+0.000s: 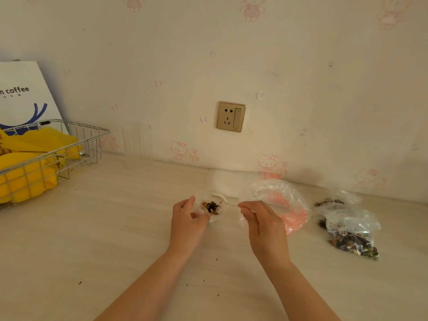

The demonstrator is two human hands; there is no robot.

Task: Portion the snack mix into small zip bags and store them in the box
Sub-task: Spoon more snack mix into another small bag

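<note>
Head view: left hand (188, 218) pinching small zip bag (212, 208) with dark snack pieces, over table (115, 228). Right hand (261, 222) pinching strip stretched rightward from bag mouth. Bulk snack mix bag (352, 237) well right, nearer right hand. Box not identifiable.

yellow bags (34, 156), gold socket (231, 116), pink-printed wallpaper (301, 66)
</note>
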